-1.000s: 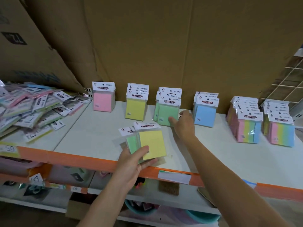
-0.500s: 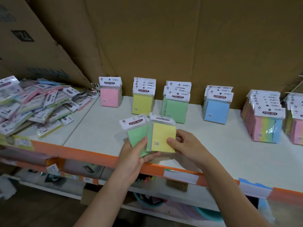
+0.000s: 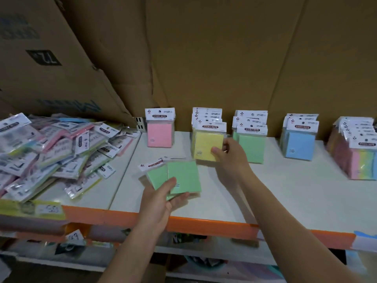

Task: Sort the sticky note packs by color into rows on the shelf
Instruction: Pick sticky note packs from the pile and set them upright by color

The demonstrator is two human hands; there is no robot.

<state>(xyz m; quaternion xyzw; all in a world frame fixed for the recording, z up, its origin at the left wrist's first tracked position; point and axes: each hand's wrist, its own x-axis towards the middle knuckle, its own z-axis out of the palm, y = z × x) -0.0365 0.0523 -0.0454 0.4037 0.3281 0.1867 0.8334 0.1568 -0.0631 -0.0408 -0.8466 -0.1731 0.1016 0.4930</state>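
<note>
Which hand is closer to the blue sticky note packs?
Right. The right hand grips a yellow pack, only the green row between it and the blue packs. The left hand holds green packs near the front edge of the shelf, farther left.

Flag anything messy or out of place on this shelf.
The heap of packs on the shelf's left section lies jumbled, colours mixed, packs at all angles. The colour rows beside it stand upright.
</note>
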